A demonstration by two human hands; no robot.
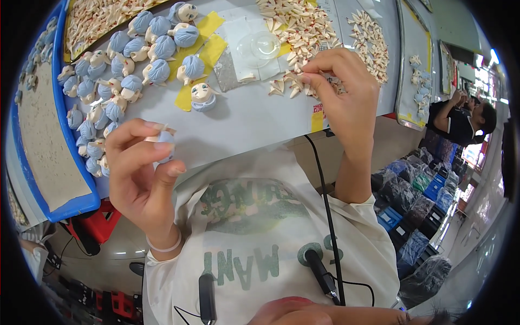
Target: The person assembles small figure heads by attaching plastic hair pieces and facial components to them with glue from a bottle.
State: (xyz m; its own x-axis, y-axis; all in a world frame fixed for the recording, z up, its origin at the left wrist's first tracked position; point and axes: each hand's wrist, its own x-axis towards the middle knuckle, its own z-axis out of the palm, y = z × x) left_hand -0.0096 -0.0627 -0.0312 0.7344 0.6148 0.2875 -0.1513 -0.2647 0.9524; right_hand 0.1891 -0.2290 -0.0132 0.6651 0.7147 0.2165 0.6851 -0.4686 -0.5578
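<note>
My left hand (138, 168) is raised at the table's near edge, its fingers wrapped round a small doll head (166, 140) with light blue hair. The fingers cover much of that head. My right hand (349, 81) is over the near side of a pile of small pointed cream pieces (298, 30), thumb and index finger pinched together on one piece at the pile's edge. A single doll head (203, 97) rests face up on the table between my hands. Many more blue-haired doll heads (131, 86) are grouped at the left.
A clear round dish (259, 46) sits on a white sheet, beside yellow tape strips (211, 50). More pointed pieces fill a tray (103, 19) at the far left. A blue-rimmed tray (89, 201) stands left. A black cable (325, 189) hangs before me. Another person (460, 116) is at the right.
</note>
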